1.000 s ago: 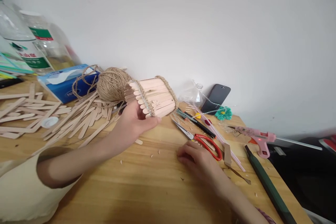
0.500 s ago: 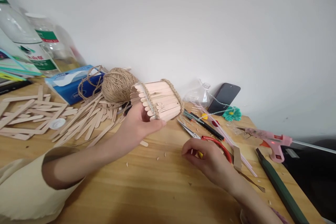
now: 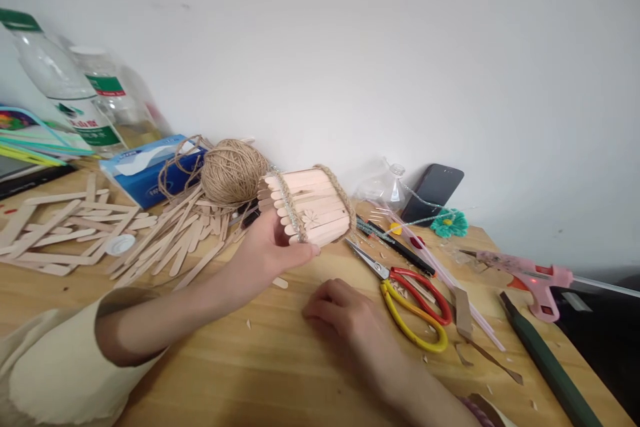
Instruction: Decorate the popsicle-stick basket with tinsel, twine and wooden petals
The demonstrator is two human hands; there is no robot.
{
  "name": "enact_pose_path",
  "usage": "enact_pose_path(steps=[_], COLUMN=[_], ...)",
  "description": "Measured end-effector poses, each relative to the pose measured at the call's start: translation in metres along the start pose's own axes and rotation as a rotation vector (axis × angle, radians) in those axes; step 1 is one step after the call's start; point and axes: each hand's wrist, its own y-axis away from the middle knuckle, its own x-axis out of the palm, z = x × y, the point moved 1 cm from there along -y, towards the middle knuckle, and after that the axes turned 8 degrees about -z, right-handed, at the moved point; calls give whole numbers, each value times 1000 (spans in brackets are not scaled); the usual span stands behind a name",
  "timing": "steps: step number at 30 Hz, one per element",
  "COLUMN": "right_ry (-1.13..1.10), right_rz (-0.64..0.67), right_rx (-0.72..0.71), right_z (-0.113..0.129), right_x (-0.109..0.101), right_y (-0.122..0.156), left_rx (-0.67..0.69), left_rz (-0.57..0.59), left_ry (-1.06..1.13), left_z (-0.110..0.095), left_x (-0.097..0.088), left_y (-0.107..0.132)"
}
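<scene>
My left hand (image 3: 273, 250) holds a small barrel-shaped cup of craft sticks (image 3: 323, 197) tilted on its side above the table. Braided twine rings both its ends, one with a silvery strand, and a small stick flower decorates its side. My right hand (image 3: 345, 320) is low over the table, below the cup and apart from it. Its fingers are curled together and nothing shows in them. To its right lie scissors (image 3: 407, 297) with one red and one yellow handle.
Loose craft sticks (image 3: 165, 233), a twine ball (image 3: 234, 170), a blue tissue pack (image 3: 150, 183) and bottles (image 3: 80, 100) occupy the left. A phone (image 3: 434, 190), teal flower (image 3: 449, 222), pink straws (image 3: 443, 267), pink glue gun (image 3: 535, 273) and dark green tool (image 3: 545, 360) lie right.
My right hand has moved left, away from the scissors, uncovering their yellow handle. The left hand keeps hold of the cup. The whole view has shifted slightly.
</scene>
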Motion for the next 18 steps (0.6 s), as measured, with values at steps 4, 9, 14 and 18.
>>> enact_pose_path(steps=[4, 9, 14, 18], right_ry=[36, 12, -396, -660], right_rz=[-24, -81, -236, -406], right_rx=[-77, -106, 222, 366], right_z=[-3, 3, 4, 0], right_x=[8, -6, -41, -57], right_y=[1, 1, 3, 6], left_rx=[-8, -23, -40, -73], left_rz=[49, 50, 76, 110], left_ry=[0, 5, 11, -30], left_z=[4, 6, 6, 7], left_x=[-3, -5, -2, 1], left_y=[0, 1, 2, 7])
